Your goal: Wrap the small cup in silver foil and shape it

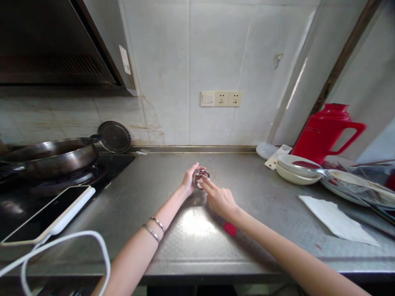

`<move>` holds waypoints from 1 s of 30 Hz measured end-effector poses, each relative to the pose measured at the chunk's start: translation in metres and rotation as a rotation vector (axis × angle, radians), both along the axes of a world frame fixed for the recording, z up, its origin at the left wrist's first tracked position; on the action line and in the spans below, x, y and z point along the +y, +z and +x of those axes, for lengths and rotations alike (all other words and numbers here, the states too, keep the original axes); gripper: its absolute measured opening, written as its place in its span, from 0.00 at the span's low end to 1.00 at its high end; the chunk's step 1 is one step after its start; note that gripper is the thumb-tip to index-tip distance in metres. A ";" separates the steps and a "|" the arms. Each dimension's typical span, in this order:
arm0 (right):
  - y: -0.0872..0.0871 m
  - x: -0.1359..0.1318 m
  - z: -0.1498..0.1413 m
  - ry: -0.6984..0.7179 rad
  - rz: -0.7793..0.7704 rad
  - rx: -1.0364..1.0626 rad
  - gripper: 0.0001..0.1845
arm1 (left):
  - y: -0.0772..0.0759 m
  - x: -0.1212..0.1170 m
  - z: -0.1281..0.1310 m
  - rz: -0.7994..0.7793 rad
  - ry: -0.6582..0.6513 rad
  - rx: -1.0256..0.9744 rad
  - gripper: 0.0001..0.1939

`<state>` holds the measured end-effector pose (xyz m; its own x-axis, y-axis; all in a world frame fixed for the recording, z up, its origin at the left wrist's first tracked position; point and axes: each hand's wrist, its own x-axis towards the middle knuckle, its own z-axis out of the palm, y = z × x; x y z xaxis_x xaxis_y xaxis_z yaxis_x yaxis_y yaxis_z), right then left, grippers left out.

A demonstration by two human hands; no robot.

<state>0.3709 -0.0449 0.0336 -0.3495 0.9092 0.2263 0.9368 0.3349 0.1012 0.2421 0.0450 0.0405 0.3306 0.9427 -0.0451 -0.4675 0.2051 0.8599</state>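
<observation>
Over the middle of a grey metal desk (262, 193) the hands are meeting, the left hand (188, 180) clasping the side of a small, round, shiny glass-like vessel (197, 178) and the right hand (221, 201) pointing its fingers at the opening, though whether they are pinching anything one cannot tell. With that vessel as the dial's centre, a wide silver metal pan (61, 159) is sitting at nine o'clock, and stacked pale round bowls (296, 176) are standing at three. A tall red plastic thermos jug (317, 133) is rising between two and three, above a white paper sheet (336, 220) that is lying between three and four.
</observation>
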 end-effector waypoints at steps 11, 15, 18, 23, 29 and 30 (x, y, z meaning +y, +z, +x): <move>0.002 -0.003 -0.035 0.027 -0.033 0.412 0.23 | 0.004 -0.006 -0.005 0.047 0.063 -0.172 0.20; 0.010 -0.001 -0.030 -0.010 -0.006 0.239 0.18 | 0.005 -0.009 -0.004 0.061 0.053 -0.245 0.21; 0.015 0.002 -0.020 0.025 0.011 0.092 0.19 | 0.005 -0.010 -0.003 0.080 0.002 -0.293 0.22; 0.030 0.006 0.004 0.157 0.069 -0.116 0.19 | 0.010 -0.008 -0.012 0.050 -0.201 -0.306 0.29; 0.054 0.015 0.031 0.463 0.111 -0.372 0.17 | 0.007 0.000 -0.023 -0.070 -0.415 -0.084 0.37; 0.057 0.017 0.033 0.491 0.121 -0.402 0.17 | 0.005 0.001 -0.022 -0.087 -0.422 -0.064 0.35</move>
